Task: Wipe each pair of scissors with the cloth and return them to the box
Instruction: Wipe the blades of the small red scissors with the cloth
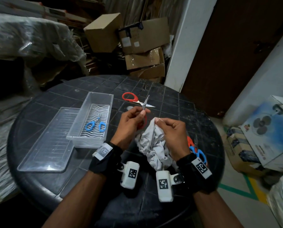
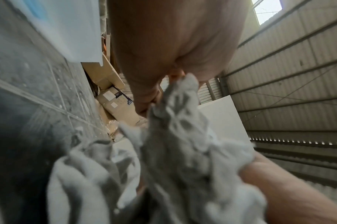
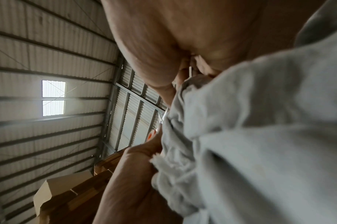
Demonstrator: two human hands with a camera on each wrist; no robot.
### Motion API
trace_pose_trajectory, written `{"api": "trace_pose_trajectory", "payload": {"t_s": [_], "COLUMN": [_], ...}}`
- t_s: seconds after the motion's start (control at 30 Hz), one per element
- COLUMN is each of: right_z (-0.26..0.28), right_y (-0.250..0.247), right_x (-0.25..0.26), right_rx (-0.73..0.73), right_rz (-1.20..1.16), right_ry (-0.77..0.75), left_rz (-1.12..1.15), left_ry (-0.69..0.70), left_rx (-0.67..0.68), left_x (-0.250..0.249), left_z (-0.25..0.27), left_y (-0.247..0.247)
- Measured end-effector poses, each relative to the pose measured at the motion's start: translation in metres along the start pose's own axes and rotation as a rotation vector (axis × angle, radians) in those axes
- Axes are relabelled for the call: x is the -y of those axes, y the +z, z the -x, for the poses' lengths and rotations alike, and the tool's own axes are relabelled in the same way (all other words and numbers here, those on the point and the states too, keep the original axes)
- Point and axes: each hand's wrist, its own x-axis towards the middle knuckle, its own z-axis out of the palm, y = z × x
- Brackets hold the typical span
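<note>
Scissors, red-handled (image 1: 143, 111): raised above the table (image 1: 178, 102), blades pointing up and away, pinched near the pivot by left hand (image 1: 131, 121); red loops partly hidden behind the palm. Left grip narrow, thumb and fingertips closed on the metal. Left forearm angled in from lower left, wrist strapped with a tagged band.

Cloth, grey-white (image 1: 154, 143): crumpled, bunched in right hand (image 1: 172, 132), top edge pinched between thumb and forefinger, rest hanging down to the table. Right grip narrow, holding cloth.

Box, clear plastic (image 1: 89, 119): on the table left of the hands, containing one pair of blue-handled scissors (image 1: 96, 125). Lid, clear (image 1: 50, 142): flat on the table, touching the box's left side.

Count, head view: five pairs of scissors; one held, one blue in the box, one red (image 1: 134, 99) lying beyond the hands, one red (image 1: 189, 142) and one blue (image 1: 198, 153) at right, partly hidden by the right wrist.

Left wrist view: blurred; cloth (image 2: 183, 151) and palm (image 2: 173, 37) only, no scissors discernible. Right wrist view: cloth (image 3: 259, 136), opposite hand (image 3: 137, 174), small red patch (image 3: 151, 135), corrugated roof; table not shown.
</note>
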Motion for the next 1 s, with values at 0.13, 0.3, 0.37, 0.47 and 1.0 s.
{"api": "trace_pose_trajectory", "payload": {"t_s": [0.13,0.3,0.37,0.47,1.0], "right_z": [-0.002,-0.002,-0.001,0.0,-0.007], "right_y": [-0.012,-0.012,-0.011,-0.008,0.015], "right_x": [-0.004,0.006,0.009,0.01,0.013], "right_rx": [-0.117,-0.139,-0.14,-0.156,-0.158], "right_rz": [0.033,0.062,0.075,0.094,0.066], "right_ry": [-0.018,-0.069,-0.092,-0.115,-0.14], "left_rz": [-0.156,-0.237,-0.24,-0.291,-0.509], "left_ry": [0.055,0.091,0.1,0.138,0.266], "left_rx": [-0.014,0.01,0.002,-0.008,-0.064], "left_x": [-0.006,-0.007,-0.007,-0.006,-0.01], "left_z": [-0.002,-0.002,-0.003,-0.003,-0.001], "left_y": [-0.008,-0.012,-0.012,-0.012,-0.011]}}
